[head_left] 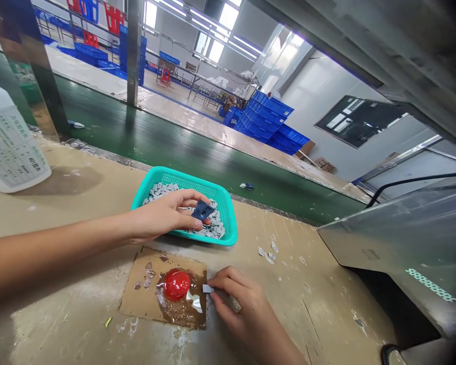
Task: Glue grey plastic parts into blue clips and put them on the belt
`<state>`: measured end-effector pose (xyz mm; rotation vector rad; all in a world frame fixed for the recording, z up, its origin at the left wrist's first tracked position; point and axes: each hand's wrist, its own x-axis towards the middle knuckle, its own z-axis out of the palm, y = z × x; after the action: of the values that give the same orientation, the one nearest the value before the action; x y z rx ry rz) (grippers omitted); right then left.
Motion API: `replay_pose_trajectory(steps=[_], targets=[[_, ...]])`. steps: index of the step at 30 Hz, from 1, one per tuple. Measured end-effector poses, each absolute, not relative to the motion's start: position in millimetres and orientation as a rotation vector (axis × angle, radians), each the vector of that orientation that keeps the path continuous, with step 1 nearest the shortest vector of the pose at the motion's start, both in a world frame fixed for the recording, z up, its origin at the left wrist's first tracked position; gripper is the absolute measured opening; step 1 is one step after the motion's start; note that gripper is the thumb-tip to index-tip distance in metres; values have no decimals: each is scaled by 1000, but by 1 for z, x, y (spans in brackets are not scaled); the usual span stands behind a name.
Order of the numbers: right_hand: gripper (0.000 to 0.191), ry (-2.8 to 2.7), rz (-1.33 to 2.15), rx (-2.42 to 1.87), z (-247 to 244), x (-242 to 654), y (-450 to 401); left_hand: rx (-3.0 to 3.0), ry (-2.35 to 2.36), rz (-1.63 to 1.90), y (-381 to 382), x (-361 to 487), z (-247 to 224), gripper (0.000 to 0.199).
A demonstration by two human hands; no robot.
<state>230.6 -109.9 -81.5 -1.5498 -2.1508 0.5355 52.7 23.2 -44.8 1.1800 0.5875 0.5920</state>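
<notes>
My left hand [175, 210] holds a dark blue plastic part [202, 210] between thumb and fingers, above a turquoise basket [231, 223] of small grey pieces [214, 229]. Lower down, my right hand [237, 299] pinches a small light grey piece [207, 289] at the right edge of a cardboard sheet [137, 299]. On that cardboard sits a shiny red round object [177, 284], with wet, glossy liquid around it. The tips of my right fingers are close to the cardboard edge.
Several loose grey pieces [271, 256] lie on the worktable [289, 284] at right. A white labelled jug [13, 137] stands at left. Beyond the table runs a green conveyor belt [197, 157] carrying a small dark part [247, 186]. A metal housing [410, 243] fills the right side.
</notes>
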Motion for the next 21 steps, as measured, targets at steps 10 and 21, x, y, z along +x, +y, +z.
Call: replay_pose_trajectory(steps=[10,21], targets=[[18,-2125,510,-1536,-73,229,-108,1307,546,562,27,51,-50,37],[15,-2087,526,-1482,-50,217,-103,1210,464,562,28,47,-42,36]])
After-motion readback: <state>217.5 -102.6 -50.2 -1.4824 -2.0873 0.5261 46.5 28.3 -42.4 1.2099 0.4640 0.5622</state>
